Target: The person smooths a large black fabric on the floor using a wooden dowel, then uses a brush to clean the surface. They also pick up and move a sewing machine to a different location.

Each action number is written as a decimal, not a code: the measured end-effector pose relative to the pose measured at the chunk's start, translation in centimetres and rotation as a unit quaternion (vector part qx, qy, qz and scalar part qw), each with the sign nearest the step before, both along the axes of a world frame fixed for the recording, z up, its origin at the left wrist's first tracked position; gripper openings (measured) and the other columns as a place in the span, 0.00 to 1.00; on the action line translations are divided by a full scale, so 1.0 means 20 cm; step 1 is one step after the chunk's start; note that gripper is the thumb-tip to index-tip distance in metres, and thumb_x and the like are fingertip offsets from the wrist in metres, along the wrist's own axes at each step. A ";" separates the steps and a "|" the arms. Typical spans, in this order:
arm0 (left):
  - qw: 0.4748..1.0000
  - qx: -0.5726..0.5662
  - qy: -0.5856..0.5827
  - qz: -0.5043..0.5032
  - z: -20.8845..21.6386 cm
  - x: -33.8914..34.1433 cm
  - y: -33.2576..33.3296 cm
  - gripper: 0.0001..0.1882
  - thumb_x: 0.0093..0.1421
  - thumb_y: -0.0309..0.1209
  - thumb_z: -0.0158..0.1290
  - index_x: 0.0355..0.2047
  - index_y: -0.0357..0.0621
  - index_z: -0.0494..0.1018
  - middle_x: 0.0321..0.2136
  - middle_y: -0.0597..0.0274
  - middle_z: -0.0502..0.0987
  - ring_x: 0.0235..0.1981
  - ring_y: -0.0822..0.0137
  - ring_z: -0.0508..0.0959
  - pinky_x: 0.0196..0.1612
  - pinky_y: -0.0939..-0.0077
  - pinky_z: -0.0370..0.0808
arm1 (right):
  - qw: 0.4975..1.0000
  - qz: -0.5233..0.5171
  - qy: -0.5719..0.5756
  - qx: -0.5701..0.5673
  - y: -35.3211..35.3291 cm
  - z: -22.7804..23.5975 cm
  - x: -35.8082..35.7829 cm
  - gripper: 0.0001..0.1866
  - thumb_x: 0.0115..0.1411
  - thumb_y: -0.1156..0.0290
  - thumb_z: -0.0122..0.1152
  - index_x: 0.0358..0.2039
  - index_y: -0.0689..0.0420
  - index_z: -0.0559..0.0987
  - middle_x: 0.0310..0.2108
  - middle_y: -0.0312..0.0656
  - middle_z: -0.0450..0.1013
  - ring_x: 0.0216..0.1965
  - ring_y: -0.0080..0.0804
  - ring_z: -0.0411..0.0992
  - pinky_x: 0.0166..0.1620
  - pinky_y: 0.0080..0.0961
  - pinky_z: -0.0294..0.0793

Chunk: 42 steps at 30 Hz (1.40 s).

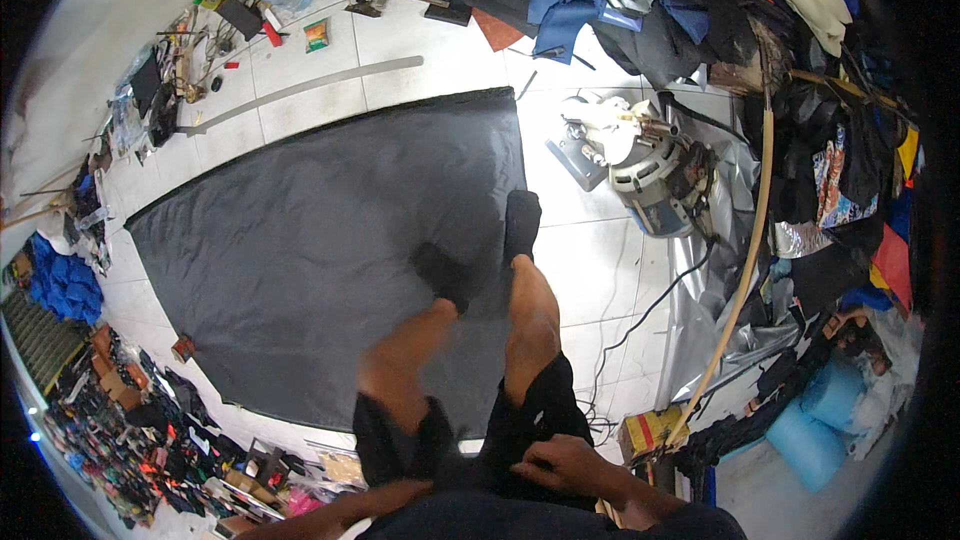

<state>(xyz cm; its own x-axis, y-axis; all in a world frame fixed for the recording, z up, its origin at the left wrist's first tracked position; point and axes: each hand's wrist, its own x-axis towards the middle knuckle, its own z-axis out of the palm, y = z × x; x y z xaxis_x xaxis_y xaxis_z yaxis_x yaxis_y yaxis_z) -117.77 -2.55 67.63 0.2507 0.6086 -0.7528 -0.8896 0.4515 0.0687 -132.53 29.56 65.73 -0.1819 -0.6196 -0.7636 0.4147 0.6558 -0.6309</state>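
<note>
My right hand (565,464) rests against my black shorts (540,418) at the waist, its fingers curled in. Whether it grips anything is hidden. On the other side, my left hand (402,493) lies at my waist, with its fingers out of sight against the dark clothing. A large dark grey sheet of cloth (300,230) is spread over the white tiled floor, one side straight and the other tapering to the left. I stand on it in dark socks, the left foot (440,275) blurred and the right foot (521,225) at its right edge.
To the right stands an electric machine (640,160) with a white top and a black cord (640,315). Beyond the cloth lies a long grey strip (310,85). A long wooden stick (750,260) leans at the right. Heaped fabric (850,180) and clutter (130,420) border the floor.
</note>
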 end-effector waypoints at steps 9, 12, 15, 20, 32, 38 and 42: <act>0.830 -0.246 0.489 0.104 -1.58 -1.20 0.24 0.15 0.59 0.32 0.51 0.46 0.41 0.72 0.42 0.48 0.74 0.43 0.52 0.76 0.47 0.59 0.73 | 0.795 -0.343 0.334 0.373 0.65 -1.32 -0.12 0.32 0.60 0.65 0.60 0.61 0.65 0.62 0.53 0.54 0.64 0.52 0.44 0.65 0.51 0.37 0.70; 0.586 -0.350 0.729 0.046 -2.33 -1.75 0.33 0.20 0.56 0.33 0.56 0.49 0.44 0.72 0.44 0.51 0.74 0.48 0.49 0.73 0.52 0.57 0.69 | 0.678 -0.129 0.564 0.453 0.77 -1.78 -0.24 0.36 0.59 0.62 0.61 0.62 0.67 0.60 0.59 0.60 0.59 0.61 0.56 0.58 0.61 0.47 0.58; 0.511 -0.363 0.779 -0.026 -2.70 -2.15 0.49 0.21 0.56 0.35 0.57 0.50 0.47 0.72 0.49 0.53 0.72 0.53 0.53 0.69 0.54 0.56 0.66 | 0.682 -0.084 0.560 0.462 0.70 -1.98 -0.57 0.38 0.57 0.57 0.64 0.60 0.68 0.62 0.59 0.62 0.60 0.62 0.61 0.56 0.64 0.50 0.52; 0.481 -0.351 0.799 -0.087 -3.18 -2.50 0.58 0.16 0.55 0.33 0.56 0.45 0.49 0.75 0.47 0.56 0.73 0.50 0.57 0.71 0.53 0.57 0.65 | 0.595 0.090 0.670 0.434 0.81 -2.25 -0.91 0.27 0.57 0.55 0.65 0.50 0.61 0.74 0.45 0.49 0.74 0.48 0.44 0.71 0.53 0.38 0.68; 0.470 -0.299 0.775 0.297 -2.88 -3.19 0.40 0.11 0.59 0.37 0.53 0.35 0.43 0.76 0.38 0.53 0.80 0.43 0.49 0.78 0.49 0.58 0.72 | 0.761 0.019 0.515 0.395 1.04 -2.30 -0.98 0.36 0.58 0.45 0.61 0.61 0.50 0.64 0.58 0.44 0.64 0.58 0.41 0.63 0.60 0.42 0.61; 0.405 -0.411 0.809 0.116 -2.79 -3.06 -0.29 0.23 0.52 0.39 0.57 0.46 0.39 0.73 0.40 0.45 0.79 0.46 0.46 0.77 0.49 0.58 0.73 | 0.832 -0.077 0.494 0.241 0.89 -2.23 -1.04 0.21 0.63 0.56 0.57 0.52 0.54 0.73 0.51 0.44 0.73 0.54 0.37 0.68 0.59 0.38 0.62; 0.435 -0.411 0.765 0.240 -2.80 -2.70 -0.32 0.15 0.56 0.38 0.55 0.34 0.38 0.78 0.32 0.51 0.81 0.37 0.54 0.80 0.43 0.65 0.74 | 0.737 0.007 0.609 0.292 1.07 -2.44 -0.94 0.15 0.65 0.60 0.54 0.43 0.58 0.75 0.42 0.46 0.74 0.48 0.35 0.71 0.54 0.33 0.68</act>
